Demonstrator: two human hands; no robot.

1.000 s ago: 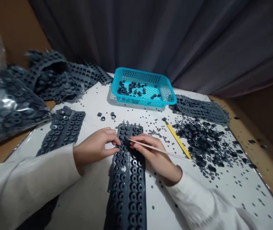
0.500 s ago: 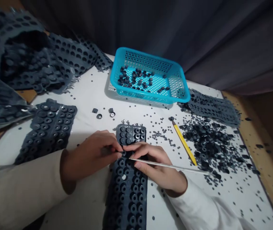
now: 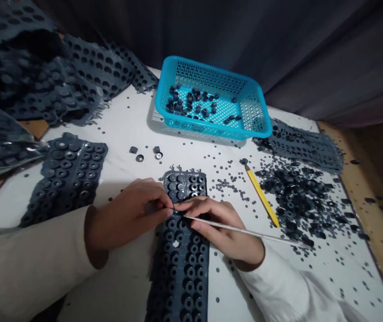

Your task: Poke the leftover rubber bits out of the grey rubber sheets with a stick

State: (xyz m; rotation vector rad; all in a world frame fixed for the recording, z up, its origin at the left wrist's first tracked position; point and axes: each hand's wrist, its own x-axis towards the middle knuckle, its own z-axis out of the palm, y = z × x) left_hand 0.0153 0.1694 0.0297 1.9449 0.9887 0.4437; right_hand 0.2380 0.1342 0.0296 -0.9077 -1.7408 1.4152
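A long dark rubber sheet [image 3: 180, 264] punched with rows of ring-shaped pieces lies under both hands, running toward me. My left hand [image 3: 127, 219] pinches the sheet's edge with its fingertips, and whatever lies between them is hidden. My right hand [image 3: 220, 228] grips a thin pale stick [image 3: 247, 230], and its tip reaches the same spot on the sheet. Both hands nearly meet there. A small white patch [image 3: 176, 244] shows through one hole just below them.
A turquoise plastic basket [image 3: 211, 74] holds dark loose pieces at the back. A yellow pencil [image 3: 261, 195] lies beside a heap of dark rings [image 3: 295, 201]. Further punched sheets [image 3: 67, 179] lie left and back right. A plastic bag [image 3: 0, 143] sits far left. Small dots litter the white table surface [image 3: 127, 120].
The view has tilted down and shifted, so the basket sits higher in the frame. Both hands stay at the same spot on the sheet, with the stick still in my right hand.
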